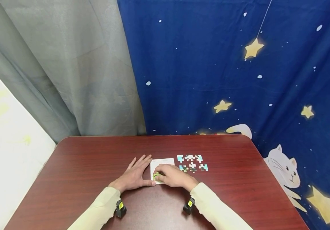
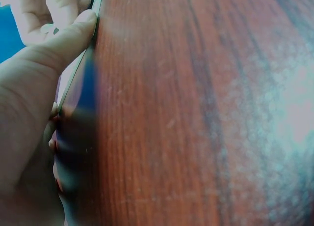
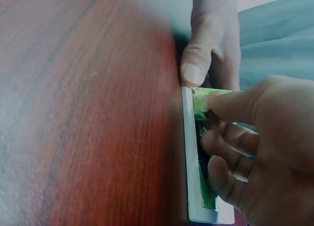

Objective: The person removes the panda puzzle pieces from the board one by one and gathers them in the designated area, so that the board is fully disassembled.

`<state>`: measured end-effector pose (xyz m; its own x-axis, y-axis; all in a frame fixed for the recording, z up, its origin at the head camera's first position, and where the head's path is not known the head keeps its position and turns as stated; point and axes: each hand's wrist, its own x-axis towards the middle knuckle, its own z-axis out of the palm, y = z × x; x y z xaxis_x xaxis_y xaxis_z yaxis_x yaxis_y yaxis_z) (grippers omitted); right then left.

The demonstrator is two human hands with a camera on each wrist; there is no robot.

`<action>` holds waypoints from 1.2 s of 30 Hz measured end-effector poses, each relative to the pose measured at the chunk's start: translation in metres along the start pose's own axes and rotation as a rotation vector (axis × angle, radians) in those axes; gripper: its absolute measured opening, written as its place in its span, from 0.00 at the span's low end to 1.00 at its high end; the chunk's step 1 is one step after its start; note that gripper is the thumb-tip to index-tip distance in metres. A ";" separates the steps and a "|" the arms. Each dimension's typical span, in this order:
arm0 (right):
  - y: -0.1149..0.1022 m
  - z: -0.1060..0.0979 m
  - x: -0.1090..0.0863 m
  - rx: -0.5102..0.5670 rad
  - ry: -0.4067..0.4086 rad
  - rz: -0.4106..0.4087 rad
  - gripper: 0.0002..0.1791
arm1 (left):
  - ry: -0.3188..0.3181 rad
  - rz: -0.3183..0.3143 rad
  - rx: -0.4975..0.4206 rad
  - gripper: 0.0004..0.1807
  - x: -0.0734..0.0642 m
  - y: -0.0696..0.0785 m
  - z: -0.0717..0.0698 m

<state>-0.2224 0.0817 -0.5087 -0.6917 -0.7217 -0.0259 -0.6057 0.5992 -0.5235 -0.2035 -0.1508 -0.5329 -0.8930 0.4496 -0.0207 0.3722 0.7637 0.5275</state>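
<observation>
A shallow white puzzle tray [image 1: 162, 161] lies on the table in front of the person. The left hand [image 1: 134, 176] rests flat at its left side with fingers spread, and its thumb [image 3: 195, 71] touches the near left corner. The right hand [image 1: 172, 175] reaches over the tray and pinches a green jigsaw piece [image 3: 200, 103] between thumb and fingers at that same corner. More green puzzle [image 3: 206, 186] shows inside the tray along the near edge, partly hidden by the right fingers. In the left wrist view, the left thumb [image 2: 73, 37] lies along the tray's edge.
Several loose jigsaw pieces [image 1: 189, 157] lie in two rows on the table right of the tray. The reddish-brown wooden table [image 1: 95, 153] extends on both sides. Behind it hang a grey curtain [image 1: 101, 80] and a blue starry curtain [image 1: 188, 80].
</observation>
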 end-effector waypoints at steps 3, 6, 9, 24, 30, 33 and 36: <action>0.000 -0.002 -0.002 0.043 -0.004 -0.001 0.06 | 0.021 0.012 -0.024 0.62 0.000 -0.002 0.002; 0.002 -0.002 -0.003 0.099 -0.003 -0.004 0.05 | 0.027 0.013 -0.038 0.62 0.000 -0.004 0.004; 0.003 -0.002 -0.004 0.173 0.005 0.002 0.04 | 0.017 0.007 -0.033 0.62 0.000 -0.002 0.002; 0.003 -0.006 -0.027 0.390 0.095 0.087 0.06 | -0.011 -0.003 0.032 0.61 0.000 0.000 -0.001; 0.005 -0.007 -0.039 0.398 0.068 0.092 0.03 | -0.021 -0.007 0.029 0.61 0.000 0.000 -0.002; 0.006 -0.009 -0.046 0.385 0.053 0.089 0.02 | -0.031 -0.012 0.028 0.61 0.001 -0.001 -0.002; 0.008 -0.010 -0.054 0.362 0.042 0.079 0.03 | -0.025 -0.007 0.024 0.61 0.001 -0.001 -0.002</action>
<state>-0.1941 0.1290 -0.5029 -0.7509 -0.6587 -0.0474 -0.3762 0.4857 -0.7890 -0.2050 -0.1521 -0.5320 -0.8889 0.4558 -0.0457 0.3727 0.7775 0.5065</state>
